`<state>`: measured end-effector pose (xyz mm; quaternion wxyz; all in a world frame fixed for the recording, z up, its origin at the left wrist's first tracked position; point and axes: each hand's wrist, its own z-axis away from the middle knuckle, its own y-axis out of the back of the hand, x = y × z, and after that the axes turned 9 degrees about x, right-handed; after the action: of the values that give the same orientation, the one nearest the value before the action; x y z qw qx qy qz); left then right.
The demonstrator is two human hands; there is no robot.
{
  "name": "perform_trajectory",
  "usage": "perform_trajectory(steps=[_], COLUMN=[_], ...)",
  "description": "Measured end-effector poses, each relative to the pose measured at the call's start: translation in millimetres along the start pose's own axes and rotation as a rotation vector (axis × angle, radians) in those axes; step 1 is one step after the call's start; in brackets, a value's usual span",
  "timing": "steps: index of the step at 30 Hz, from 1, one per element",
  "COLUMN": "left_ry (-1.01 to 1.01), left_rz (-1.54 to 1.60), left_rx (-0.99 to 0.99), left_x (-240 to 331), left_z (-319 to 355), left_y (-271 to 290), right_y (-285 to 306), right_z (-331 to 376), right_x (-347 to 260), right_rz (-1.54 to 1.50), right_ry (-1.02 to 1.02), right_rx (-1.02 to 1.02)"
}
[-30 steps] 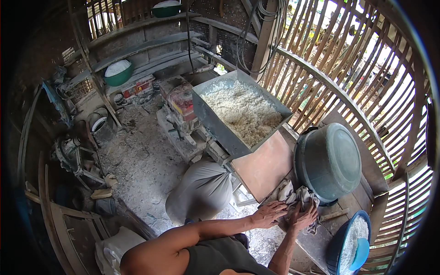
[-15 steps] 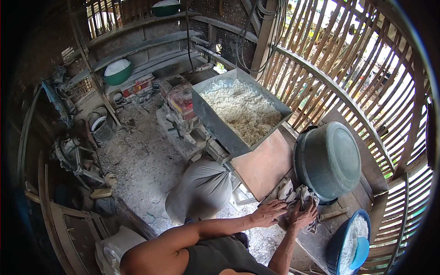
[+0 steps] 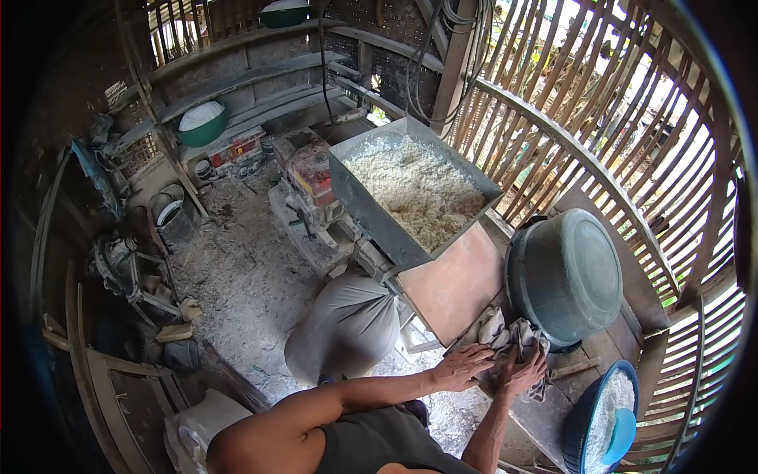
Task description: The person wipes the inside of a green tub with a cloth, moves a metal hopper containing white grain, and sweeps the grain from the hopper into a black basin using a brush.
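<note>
Cloth [image 3: 525, 336]: greyish, crumpled, deep folds, looks grimy. It's on the wooden bench [image 3: 545, 419], between the pinkish board [image 3: 454, 280] and the big dark-green tub [image 3: 580, 272]. Left hand [image 3: 463, 368] and right hand [image 3: 523, 371] are close together at the cloth, fingers on it — can't tell if either is clamped.

Count: one cloth, one board, one big tub, one metal hopper, one blue basin, two green basins, one bulging grey sack [image 3: 343, 328] below the hopper.

Containers: metal hopper [image 3: 369, 217] has coarse off-white crumbly stuff, hollowed toward the near end. Blue basin [image 3: 576, 430] has white powder plus a lighter-blue scoop [image 3: 621, 437]. Green basins [image 3: 207, 134] — both heaped white. Tub's base is showing; inside hidden.
</note>
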<state>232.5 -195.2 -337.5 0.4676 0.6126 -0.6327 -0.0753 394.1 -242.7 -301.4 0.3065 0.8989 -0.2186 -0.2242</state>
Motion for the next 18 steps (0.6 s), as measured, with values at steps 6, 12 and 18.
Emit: perform_trajectory(steps=[6, 12, 18], left_ry=[-0.002, -0.006, 0.293], left_rz=[-0.002, 0.005, 0.479], left_rx=[-0.012, -0.018, 0.154], left_x=[0, 1, -7], left_z=[-1, -2, -13], left_y=[3, 4, 5], right_y=[2, 1, 9], right_z=[-1, -2, -24], right_x=[-3, -2, -24], right_rz=[0.017, 0.006, -0.66], right_ry=[-0.005, 0.03, -0.523], right_rx=[-0.017, 0.015, -0.181])
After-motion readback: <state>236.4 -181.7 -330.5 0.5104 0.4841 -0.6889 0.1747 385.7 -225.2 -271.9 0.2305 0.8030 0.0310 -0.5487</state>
